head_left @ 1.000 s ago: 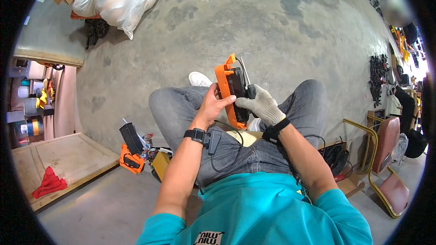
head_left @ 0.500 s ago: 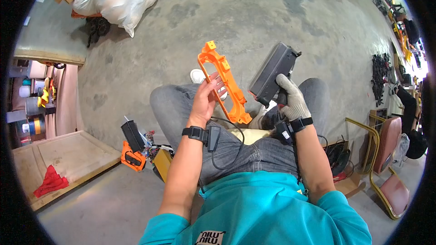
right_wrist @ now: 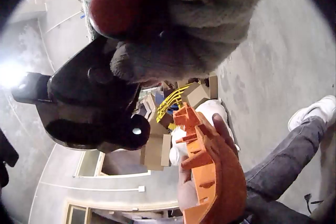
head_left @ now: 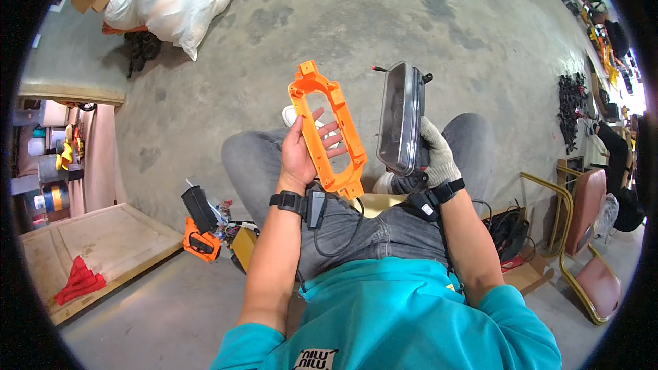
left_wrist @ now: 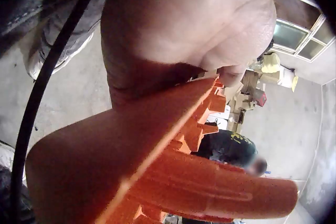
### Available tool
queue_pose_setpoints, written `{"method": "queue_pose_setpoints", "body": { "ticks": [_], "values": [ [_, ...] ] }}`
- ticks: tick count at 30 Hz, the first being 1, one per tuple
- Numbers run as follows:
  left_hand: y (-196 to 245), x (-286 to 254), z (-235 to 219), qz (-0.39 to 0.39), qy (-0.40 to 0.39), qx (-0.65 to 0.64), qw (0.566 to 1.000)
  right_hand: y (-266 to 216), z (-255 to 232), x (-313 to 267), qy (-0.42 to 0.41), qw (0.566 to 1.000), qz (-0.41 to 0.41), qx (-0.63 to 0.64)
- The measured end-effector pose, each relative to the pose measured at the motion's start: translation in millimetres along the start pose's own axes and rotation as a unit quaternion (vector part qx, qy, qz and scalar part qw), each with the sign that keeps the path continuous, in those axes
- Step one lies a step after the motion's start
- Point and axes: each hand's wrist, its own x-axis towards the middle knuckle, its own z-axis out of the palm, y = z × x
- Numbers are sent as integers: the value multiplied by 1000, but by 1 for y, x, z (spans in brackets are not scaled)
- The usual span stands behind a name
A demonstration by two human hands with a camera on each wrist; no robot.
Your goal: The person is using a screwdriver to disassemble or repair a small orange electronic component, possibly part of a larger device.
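My bare left hand (head_left: 299, 154) holds an orange plastic frame (head_left: 347, 127), its fingers showing through the long oval opening. Screw tabs and ribs line the frame's edge, and in the left wrist view the frame (left_wrist: 210, 187) slants close under the palm. My gloved right hand (head_left: 439, 153) grips the lower side of a black lamp (head_left: 399, 120) with a clear lens facing left. A short wire with a red tip sticks out at the lamp's top. In the right wrist view, a red round end (right_wrist: 113, 11) of a dark handle-like piece shows within the glove. Frame and lamp are apart.
Beside the left knee lie another orange and black piece (head_left: 201, 240) and a black box-shaped part (head_left: 199, 209). A wooden board (head_left: 103, 250) with a red cloth (head_left: 80, 281) is at left. White bags (head_left: 171, 7) lie ahead; a chair (head_left: 586, 216) stands at right.
The orange frame and the black lamp, together one second ago, have come apart. My right hand has moved right with the lamp and turned its clear lens into view; the left keeps the frame.
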Motion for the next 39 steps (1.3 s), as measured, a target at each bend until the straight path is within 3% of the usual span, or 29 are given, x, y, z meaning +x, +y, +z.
{"method": "queue_pose_setpoints", "body": {
  "ticks": [8,14,18,24,26,32,34,39],
  "values": [
    [-1,-1,6,-22,-28,10,999,-2,-1,1,-35,999,6,10],
    [-5,1,7,-17,-5,60,998,-1,5,2,12,1000,4,19],
    [-8,4,3,-14,-10,59,998,0,-2,5,-8,999,9,37],
    [-13,5,2,-5,-15,148,989,2,6,-1,-23,999,20,9],
    [-13,5,1,-13,-31,139,990,5,15,-3,39,999,34,-10],
    [-13,5,3,-1,-47,215,975,8,37,-4,-30,975,-39,-216],
    [-14,4,7,2,-47,225,973,7,37,-3,2,925,-49,-377],
    [-20,7,4,37,-49,275,959,12,50,-7,8,891,-77,-447]
  ]
}}
